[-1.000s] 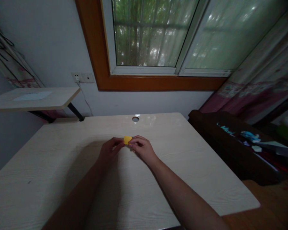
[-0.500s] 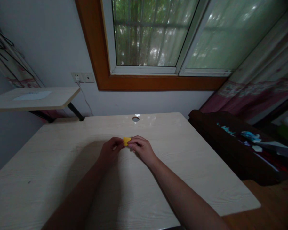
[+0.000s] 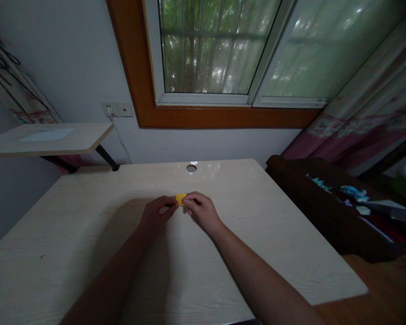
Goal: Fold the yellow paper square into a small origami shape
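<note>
A small, flat yellow piece of paper (image 3: 180,198) shows between my two hands, just above or on the pale wooden desk (image 3: 257,216). My left hand (image 3: 158,212) pinches its lower left corner between thumb and forefinger. On the right side, my right hand (image 3: 202,209) grips the paper with its fingertips, and the fingers cover that edge. Whether the paper is folded is too small to make out.
A round cable hole (image 3: 191,168) lies near the desk's back edge. To the left stands a raised shelf (image 3: 88,141) on black legs, with a white sheet (image 3: 45,135) on top. Beyond the desk's right edge is a dark brown piece of furniture (image 3: 291,194) bearing assorted items.
My left thumb and forefinger have shifted slightly right and down along the yellow paper. The paper has moved a little to the right; my right hand has barely changed place.
</note>
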Action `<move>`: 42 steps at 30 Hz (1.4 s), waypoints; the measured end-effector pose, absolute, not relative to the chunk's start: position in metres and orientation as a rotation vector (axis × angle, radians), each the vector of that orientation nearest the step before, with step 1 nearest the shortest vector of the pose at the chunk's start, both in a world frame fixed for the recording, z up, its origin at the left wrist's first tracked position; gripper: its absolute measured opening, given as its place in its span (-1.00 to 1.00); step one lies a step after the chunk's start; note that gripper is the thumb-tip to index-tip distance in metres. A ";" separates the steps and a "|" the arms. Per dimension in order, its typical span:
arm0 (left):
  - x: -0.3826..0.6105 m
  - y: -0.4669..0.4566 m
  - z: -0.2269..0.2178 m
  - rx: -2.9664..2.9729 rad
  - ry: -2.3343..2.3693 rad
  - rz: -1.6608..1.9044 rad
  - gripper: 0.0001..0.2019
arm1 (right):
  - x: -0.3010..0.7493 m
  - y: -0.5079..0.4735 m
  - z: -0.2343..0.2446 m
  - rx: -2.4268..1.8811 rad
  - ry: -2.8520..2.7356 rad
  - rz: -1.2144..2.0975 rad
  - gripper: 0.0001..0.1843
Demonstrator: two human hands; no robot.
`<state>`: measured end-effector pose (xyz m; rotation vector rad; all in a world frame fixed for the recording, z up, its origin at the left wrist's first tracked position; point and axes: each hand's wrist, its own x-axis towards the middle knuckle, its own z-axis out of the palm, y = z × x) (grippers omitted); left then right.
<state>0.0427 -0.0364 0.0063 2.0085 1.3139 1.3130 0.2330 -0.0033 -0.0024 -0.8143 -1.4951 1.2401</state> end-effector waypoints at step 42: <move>0.046 -0.036 -0.002 1.743 1.231 1.259 -0.86 | 0.228 -0.005 -0.004 -0.834 -1.508 1.175 -0.80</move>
